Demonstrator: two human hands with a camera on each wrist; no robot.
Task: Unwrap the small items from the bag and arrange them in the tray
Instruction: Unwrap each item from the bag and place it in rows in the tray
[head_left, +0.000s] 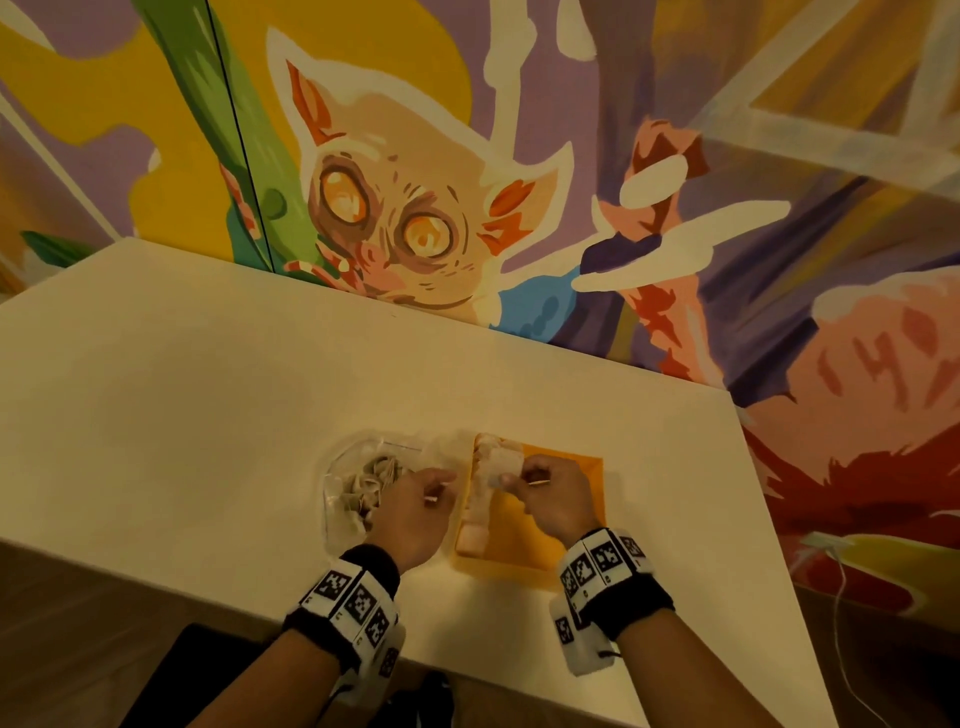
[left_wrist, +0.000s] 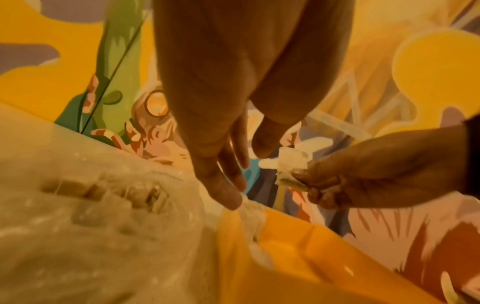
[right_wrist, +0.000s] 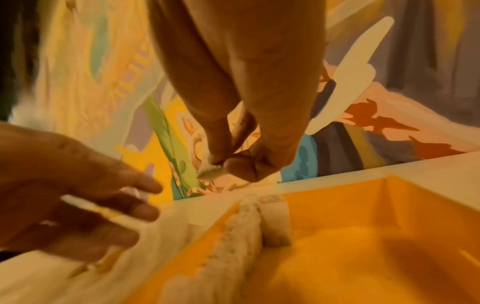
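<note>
A clear plastic bag (head_left: 345, 499) (left_wrist: 91, 216) of wrapped pale items lies on the white table, left of an orange tray (head_left: 524, 543) (right_wrist: 363, 226) (left_wrist: 298, 257). A row of unwrapped white items (head_left: 480, 514) (right_wrist: 241, 230) lines the tray's left wall. My right hand (head_left: 511, 480) (right_wrist: 223, 164) hovers over the tray's far left part. It pinches a small white item (head_left: 500, 478) (left_wrist: 291, 164) between thumb and fingertips. My left hand (head_left: 441, 486) (right_wrist: 145, 201) is between bag and tray, with a thin pale wrapper strip (right_wrist: 103, 209) held across its fingers.
The white table (head_left: 208, 389) stands against a painted mural wall. Its right edge runs close to the tray. A white cable (head_left: 841, 623) hangs beyond that edge. A dark object (head_left: 208, 675) sits below the table's near edge.
</note>
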